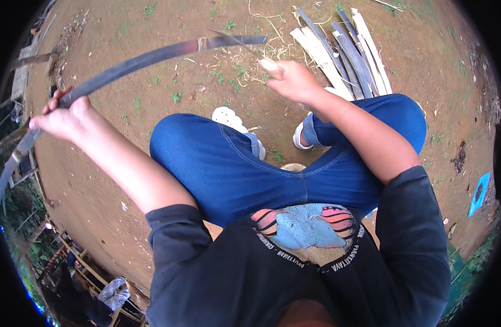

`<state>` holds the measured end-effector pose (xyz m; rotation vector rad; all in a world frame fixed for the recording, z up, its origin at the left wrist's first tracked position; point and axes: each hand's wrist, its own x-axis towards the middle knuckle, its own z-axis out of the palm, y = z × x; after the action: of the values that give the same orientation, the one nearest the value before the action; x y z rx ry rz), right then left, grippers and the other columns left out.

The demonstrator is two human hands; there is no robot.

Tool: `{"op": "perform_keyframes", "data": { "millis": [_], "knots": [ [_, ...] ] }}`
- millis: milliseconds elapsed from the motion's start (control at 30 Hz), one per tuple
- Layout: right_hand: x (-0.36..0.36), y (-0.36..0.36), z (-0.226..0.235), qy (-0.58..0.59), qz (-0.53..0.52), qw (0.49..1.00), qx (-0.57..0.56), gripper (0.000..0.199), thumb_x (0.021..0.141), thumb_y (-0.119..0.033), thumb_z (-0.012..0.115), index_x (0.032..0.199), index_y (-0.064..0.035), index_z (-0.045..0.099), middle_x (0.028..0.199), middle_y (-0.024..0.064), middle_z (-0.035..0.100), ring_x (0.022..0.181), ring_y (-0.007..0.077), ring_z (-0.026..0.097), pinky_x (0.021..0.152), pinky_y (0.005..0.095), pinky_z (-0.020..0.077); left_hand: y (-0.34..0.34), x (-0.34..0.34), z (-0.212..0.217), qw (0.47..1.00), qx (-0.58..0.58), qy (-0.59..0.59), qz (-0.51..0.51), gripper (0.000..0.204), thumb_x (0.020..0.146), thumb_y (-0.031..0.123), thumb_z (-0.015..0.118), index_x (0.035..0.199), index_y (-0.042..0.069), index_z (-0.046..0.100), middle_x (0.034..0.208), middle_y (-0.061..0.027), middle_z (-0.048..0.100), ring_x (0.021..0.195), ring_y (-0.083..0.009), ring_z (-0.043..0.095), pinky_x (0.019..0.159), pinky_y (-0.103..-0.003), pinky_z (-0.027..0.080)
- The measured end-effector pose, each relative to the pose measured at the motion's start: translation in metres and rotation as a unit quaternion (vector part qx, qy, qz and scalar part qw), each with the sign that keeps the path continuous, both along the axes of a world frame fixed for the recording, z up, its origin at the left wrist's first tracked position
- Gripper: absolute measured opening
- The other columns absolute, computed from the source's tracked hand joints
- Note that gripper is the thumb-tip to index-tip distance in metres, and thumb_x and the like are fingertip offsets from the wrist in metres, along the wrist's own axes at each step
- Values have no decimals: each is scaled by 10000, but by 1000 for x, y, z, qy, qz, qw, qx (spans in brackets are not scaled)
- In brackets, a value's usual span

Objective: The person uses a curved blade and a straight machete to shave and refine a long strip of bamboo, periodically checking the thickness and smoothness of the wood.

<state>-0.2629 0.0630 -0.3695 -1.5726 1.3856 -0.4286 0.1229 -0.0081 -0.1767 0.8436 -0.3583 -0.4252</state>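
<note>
Fingers, left: we see the left hand [62, 114] with its fingers [58, 97] curled tight around a long dark strip [152, 57], out to the person's left.
Fingers, right: the right hand [291, 82] is closed in a fist on a pale knife handle [271, 66]; the fingertips themselves are turned away from us.
Strip: it arcs from the left rim of the view, through the left hand, up and across to a point above the right hand, held in the air over the bare dirt ground [108, 180].
Blade: a thin blade [231, 38] appears to meet the strip near its far end; the contact point is blurred.
Pile: a stack of split slats [343, 54], pale and grey, lies on the ground just beyond the right hand.
Posture: the person sits with knees bent, in blue jeans [234, 169] and white sandals [228, 117].
Doing it well: in our judgement, the left hand should keep the strip taut and steady while the knife travels away from the body at a shallow angle, clear of the knees.
Hard to make out: the strip's lower end is cut off at the left rim; the blade's edge and any shavings are too blurred to tell.
</note>
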Motion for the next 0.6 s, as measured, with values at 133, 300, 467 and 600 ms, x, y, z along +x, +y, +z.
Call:
{"op": "perform_keyframes", "data": {
  "millis": [133,300,467,600],
  "knots": [
    [42,6,45,-79,70,990,-91,215,821,-220,675,916,-29,646,779,111,679,699,190,654,665,337,518,-1,-19,-8,999,31,-9,-13,577,964,666,322,648,190,403,502,61,402,489,-135,444,590,-320,392],
    [-24,-27,-31,98,29,995,17,196,792,-182,649,909,-25,648,786,138,678,714,222,659,695,369,522,-3,50,28,999,15,-26,-10,601,958,690,277,621,203,380,462,76,365,454,-122,424,597,-331,406],
    [-13,-20,-23,83,59,995,-14,215,783,-220,634,889,-39,678,837,183,693,788,324,685,727,417,532,18,108,87,997,-79,-4,15,625,939,724,236,598,211,338,448,56,338,458,-150,401,588,-362,430],
    [12,-20,-6,32,27,993,-111,279,799,-295,680,854,-21,671,812,183,688,773,324,676,711,425,521,26,91,85,995,-102,-8,13,645,916,761,208,569,225,300,439,59,317,459,-139,399,545,-351,438]
  ]
}}
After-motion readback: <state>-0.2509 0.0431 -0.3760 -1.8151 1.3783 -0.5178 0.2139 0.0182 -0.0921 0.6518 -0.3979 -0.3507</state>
